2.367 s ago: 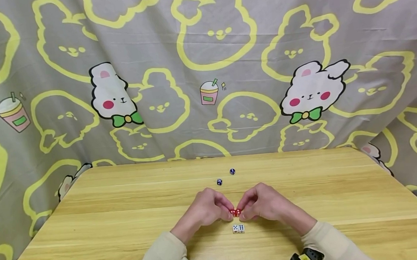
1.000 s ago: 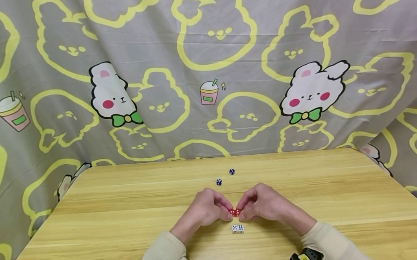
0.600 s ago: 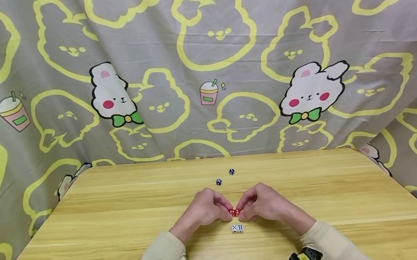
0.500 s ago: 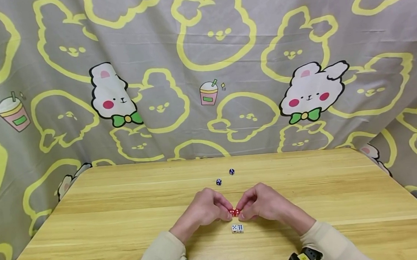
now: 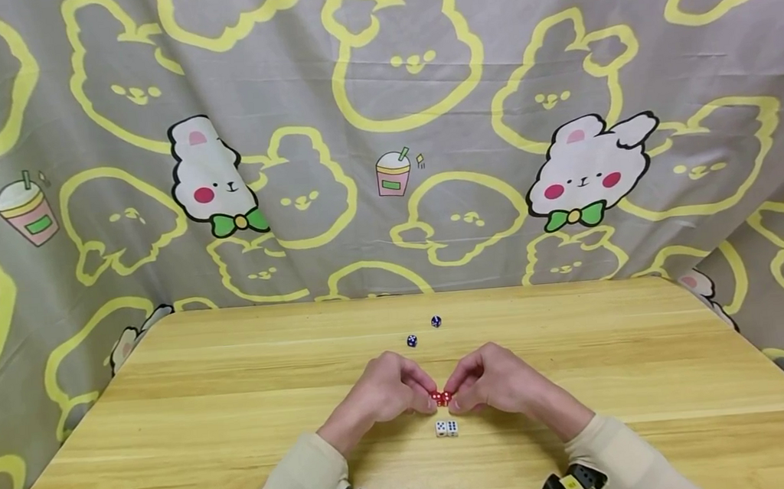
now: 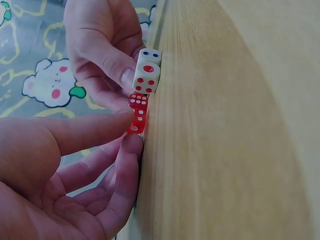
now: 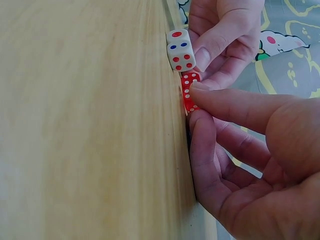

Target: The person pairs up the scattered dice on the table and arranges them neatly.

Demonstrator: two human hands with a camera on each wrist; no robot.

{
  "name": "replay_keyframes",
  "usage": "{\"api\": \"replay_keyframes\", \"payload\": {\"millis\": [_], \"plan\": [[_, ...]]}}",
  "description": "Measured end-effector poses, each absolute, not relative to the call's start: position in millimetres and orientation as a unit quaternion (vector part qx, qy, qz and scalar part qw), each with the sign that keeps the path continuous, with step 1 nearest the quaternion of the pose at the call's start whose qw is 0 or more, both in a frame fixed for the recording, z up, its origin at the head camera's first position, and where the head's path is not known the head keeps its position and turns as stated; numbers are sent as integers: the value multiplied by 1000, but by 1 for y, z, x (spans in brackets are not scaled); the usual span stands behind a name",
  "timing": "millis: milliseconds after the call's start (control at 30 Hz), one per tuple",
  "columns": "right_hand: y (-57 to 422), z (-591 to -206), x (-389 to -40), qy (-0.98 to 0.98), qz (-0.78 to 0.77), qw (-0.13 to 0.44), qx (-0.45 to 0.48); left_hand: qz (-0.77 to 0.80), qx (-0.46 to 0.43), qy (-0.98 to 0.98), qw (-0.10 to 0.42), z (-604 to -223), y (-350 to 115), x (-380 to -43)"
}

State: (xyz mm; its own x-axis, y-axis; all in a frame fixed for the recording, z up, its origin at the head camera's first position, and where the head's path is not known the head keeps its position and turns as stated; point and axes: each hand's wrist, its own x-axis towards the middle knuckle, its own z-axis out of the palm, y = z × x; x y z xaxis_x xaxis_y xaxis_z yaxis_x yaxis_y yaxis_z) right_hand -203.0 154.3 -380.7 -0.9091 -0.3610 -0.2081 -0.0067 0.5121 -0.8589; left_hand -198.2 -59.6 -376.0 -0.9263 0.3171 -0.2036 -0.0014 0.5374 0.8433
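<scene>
Two red dice with white pips stand side by side on the wooden table, seemingly touching. My left hand (image 5: 391, 386) pinches the left red die (image 5: 436, 399) between thumb and fingertips. The right red die (image 5: 447, 399) is pinched the same way by my right hand (image 5: 492, 378). In both wrist views the fingertips cover parts of these dice. Just nearer to me, a white die (image 5: 441, 429) and a second white die (image 5: 452, 428) sit side by side, apart from both hands in the head view.
Beyond the hands lie a dark blue die (image 5: 412, 341) and, farther back, another blue die (image 5: 436, 322), apart from each other. The wooden table (image 5: 205, 420) ends at a grey patterned curtain (image 5: 298, 106) hanging behind and at the sides.
</scene>
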Motion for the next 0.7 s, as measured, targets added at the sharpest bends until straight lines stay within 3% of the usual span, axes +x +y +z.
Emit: {"api": "replay_keyframes", "payload": {"millis": [700], "plan": [[153, -382, -202, 849, -484, 178, -111, 507, 69, 850, 127, -368, -69, -204]]}}
